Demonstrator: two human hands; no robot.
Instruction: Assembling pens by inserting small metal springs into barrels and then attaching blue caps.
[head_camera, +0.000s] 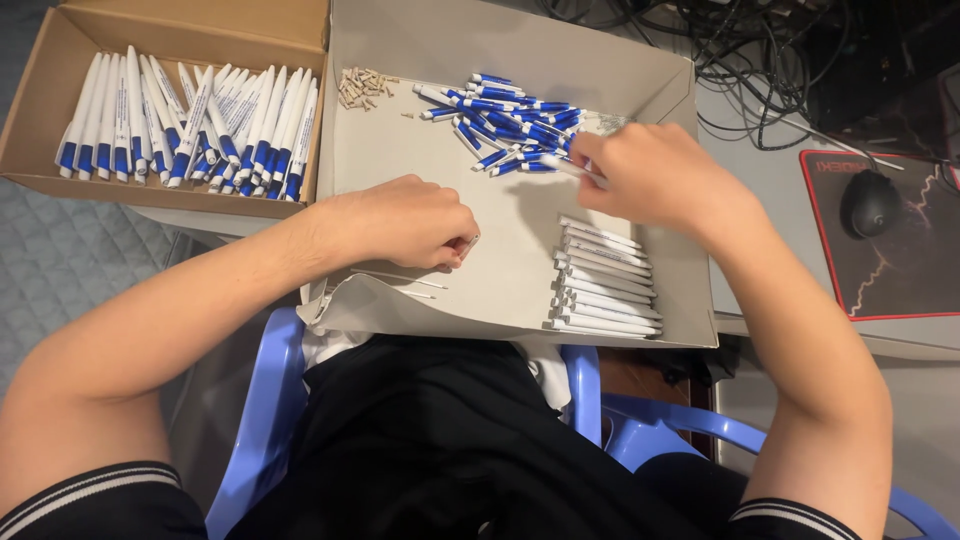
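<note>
White pen barrels (605, 280) are stacked at the tray's (520, 60) near right corner, one barrel (575, 168) pinched by right hand (655, 180) beside blue tips (510, 125), left hand (410, 220) curled on something small; assembly midway, tip-fitting judged next.

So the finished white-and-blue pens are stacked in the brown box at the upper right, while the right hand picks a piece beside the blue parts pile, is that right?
Not quite: the head view shows the brown box of finished pens at the upper left, not the upper right. The right hand does pick a piece beside the blue parts pile.
</note>
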